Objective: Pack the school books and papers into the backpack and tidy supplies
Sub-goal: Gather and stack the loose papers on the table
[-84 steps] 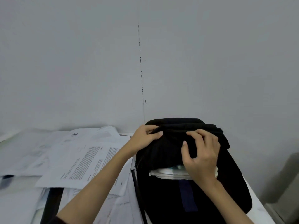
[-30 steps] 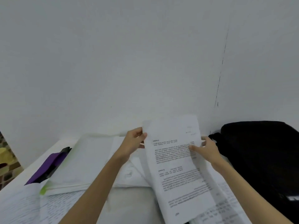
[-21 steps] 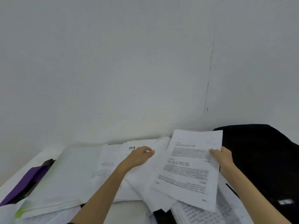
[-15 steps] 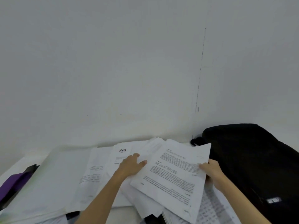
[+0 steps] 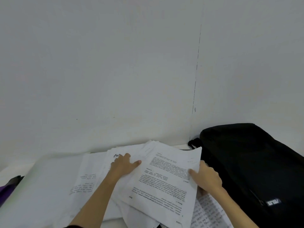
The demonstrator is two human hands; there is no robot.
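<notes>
The right hand point(image 5: 206, 176) pinches the right edge of a printed sheet point(image 5: 166, 178), thumb on top of the page and the other fingers curled beneath it, hidden by the paper. The sheet lies slanted over a loose pile of papers point(image 5: 92, 180) spread across the table, its right corner touching the black backpack point(image 5: 250, 165), which lies on its side just beside the pile. The left hand point(image 5: 123, 165) rests flat on the papers left of the printed sheet, fingers nearly straight and spread, thumb pointing toward the sheet's edge. A purple folder point(image 5: 6, 190) pokes out at the far left edge.
</notes>
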